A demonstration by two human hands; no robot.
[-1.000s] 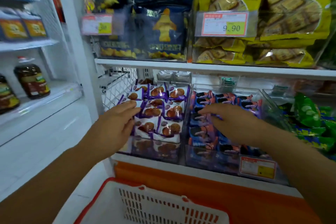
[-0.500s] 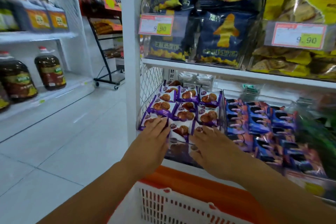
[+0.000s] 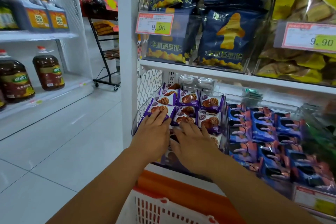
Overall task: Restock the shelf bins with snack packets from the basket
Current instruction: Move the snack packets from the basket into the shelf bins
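Well off to the left of your left hand, oil bottles (image 3: pixel 48 72) stand on a side shelf. Your left hand (image 3: pixel 154 132) lies flat on the purple snack packets (image 3: pixel 188 98) in the clear bin (image 3: pixel 225 118), its fingers straight and held together. Just beside it, your right hand (image 3: pixel 195 144) rests on the same packets, fingers straight and slightly spread, gripping nothing. Right of that hand lie blue packets (image 3: pixel 263 129). Below both wrists sits the basket (image 3: pixel 154 209).

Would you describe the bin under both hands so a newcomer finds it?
Start at the white shelf post. The clear bin right beside it, under the navy bags, holds purple-and-white packets picturing round waffle biscuits; the neighbouring bin holds blue packets.
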